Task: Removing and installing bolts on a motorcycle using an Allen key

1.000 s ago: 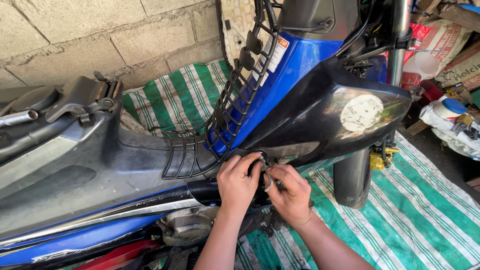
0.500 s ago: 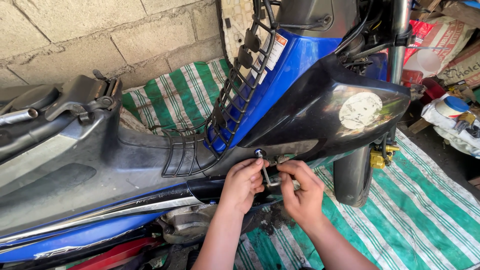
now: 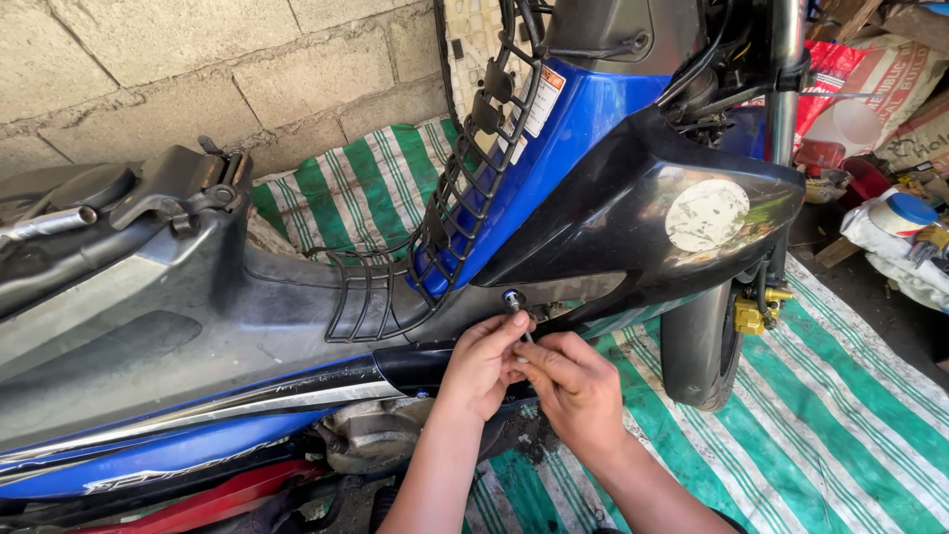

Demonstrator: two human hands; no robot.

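A blue and black motorbike [image 3: 593,148] stands over a green-striped tarp. Both my hands meet just under its black side fairing [image 3: 633,213]. My left hand [image 3: 481,364] pinches a thin metal tool [image 3: 518,314] whose tip sits on a small bolt head [image 3: 511,296] at the fairing's lower edge. My right hand [image 3: 571,386] is closed against the left one, fingers on the tool's lower part. What lies between the palms is hidden.
A black wire basket [image 3: 445,198] hangs on the leg shield. The front wheel [image 3: 704,346] is right of my hands. Bags and a white tub with a blue lid [image 3: 905,213] lie far right. A block wall [image 3: 198,69] is behind.
Both hands have drawn closer together and shifted slightly; the thin tool now points up at the bolt under the fairing. The bike has not moved.
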